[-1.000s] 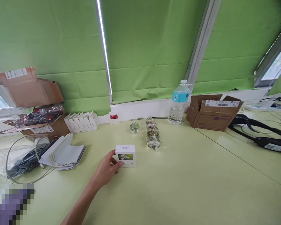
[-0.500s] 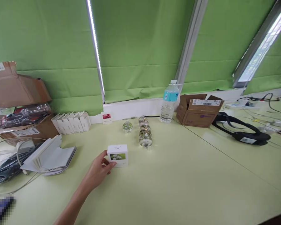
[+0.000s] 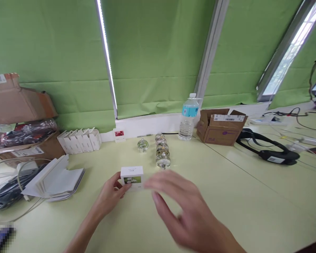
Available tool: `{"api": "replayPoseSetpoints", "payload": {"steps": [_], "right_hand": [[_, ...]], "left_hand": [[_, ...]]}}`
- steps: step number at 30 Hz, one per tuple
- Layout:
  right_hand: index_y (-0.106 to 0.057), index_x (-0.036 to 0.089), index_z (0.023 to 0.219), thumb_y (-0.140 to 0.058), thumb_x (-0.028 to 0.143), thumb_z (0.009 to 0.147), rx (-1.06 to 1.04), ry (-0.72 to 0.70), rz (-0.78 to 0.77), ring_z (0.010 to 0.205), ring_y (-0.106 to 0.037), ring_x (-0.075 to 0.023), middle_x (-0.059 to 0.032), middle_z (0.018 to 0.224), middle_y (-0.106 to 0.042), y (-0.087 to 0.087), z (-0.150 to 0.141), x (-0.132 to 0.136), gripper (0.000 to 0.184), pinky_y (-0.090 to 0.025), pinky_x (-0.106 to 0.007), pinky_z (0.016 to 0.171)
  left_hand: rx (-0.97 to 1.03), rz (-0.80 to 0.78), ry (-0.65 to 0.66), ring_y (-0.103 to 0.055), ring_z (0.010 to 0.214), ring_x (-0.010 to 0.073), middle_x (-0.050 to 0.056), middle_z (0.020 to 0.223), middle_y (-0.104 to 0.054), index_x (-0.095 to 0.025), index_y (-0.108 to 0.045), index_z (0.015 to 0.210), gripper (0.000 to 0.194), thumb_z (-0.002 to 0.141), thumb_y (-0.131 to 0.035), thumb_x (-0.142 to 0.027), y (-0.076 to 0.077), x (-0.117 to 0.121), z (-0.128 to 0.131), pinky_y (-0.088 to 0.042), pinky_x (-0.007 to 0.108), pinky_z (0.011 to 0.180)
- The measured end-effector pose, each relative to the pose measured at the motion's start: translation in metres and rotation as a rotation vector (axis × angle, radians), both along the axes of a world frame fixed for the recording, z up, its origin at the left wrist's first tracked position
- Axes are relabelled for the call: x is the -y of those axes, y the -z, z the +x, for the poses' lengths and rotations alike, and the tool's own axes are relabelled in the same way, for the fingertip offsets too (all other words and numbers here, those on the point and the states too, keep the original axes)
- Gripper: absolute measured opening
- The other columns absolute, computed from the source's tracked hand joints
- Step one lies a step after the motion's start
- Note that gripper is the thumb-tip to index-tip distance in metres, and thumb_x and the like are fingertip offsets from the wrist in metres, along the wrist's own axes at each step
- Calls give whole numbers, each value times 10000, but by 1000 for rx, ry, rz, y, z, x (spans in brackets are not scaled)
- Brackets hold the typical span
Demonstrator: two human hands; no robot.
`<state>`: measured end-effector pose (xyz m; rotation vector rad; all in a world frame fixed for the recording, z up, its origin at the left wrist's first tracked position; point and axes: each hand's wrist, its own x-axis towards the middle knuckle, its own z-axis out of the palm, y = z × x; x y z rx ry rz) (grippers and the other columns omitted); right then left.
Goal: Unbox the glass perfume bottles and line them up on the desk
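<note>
My left hand (image 3: 112,194) grips the left side of a small white carton (image 3: 132,172) with a green flower picture on its front; the carton stands upright on the table. My right hand (image 3: 183,207), slightly blurred, is raised just right of the carton, fingers and thumb apart with nothing between them. Its fingertips are close to the carton's right edge; whether they touch it I cannot tell. Beyond the carton sit a single round glass bottle (image 3: 142,144) and a row of several similar glass bottles (image 3: 163,161).
Several white cartons (image 3: 80,140) line the back left, near stacked cardboard boxes (image 3: 18,105). Folded white papers (image 3: 59,177) lie at left beside cables. A small red-pictured card (image 3: 119,135), a water bottle (image 3: 186,124), an opened brown box (image 3: 221,128) and a black headset (image 3: 274,153) stand farther back.
My right hand has come into view from the lower right and now hovers by the carton. The left hand keeps its hold, and the carton stays in place.
</note>
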<state>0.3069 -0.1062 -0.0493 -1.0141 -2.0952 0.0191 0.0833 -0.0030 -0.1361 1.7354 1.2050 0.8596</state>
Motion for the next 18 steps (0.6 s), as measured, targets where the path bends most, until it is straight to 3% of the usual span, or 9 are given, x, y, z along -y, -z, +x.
{"api": "replayPoseSetpoints", "payload": {"steps": [3,6,10,18], "right_hand": [[-586,225,1194,-515,222,900,66,20,-166,1242,-463,-240,-79,1292,-552,1,-8,-38,303,-436,-408,1010],[-573,225,1186,-511,231,905,94,11,-284,1271,-432,-230,-78,1339,-510,14,-14,-58,288,-413,-401,1021],[-541,248,1158,-527,216,892,10,-13,-369,1107,-541,-192,-39,1193,-594,25,-14,-61,268,-460,-341,906],[-542,269,1083,-600,251,856,-54,20,-446,946,-579,-181,8,1055,-639,21,-8,-58,234,-450,-308,789]], "left_hand": [[-40,34,-40,-540,554,122,-9,748,-644,-210,-609,1064,333,803,-606,-415,-8,4,3,-431,242,544],[-81,71,-57,-519,530,119,-34,667,-613,-223,-629,1016,297,799,-610,-424,-11,8,4,-397,233,534],[-111,110,-53,-536,571,138,-31,661,-599,-238,-636,1021,305,792,-616,-439,-10,10,4,-406,236,551],[-152,165,-33,-565,647,158,15,815,-662,-251,-649,1081,342,777,-638,-408,-12,14,5,-470,263,627]]}}
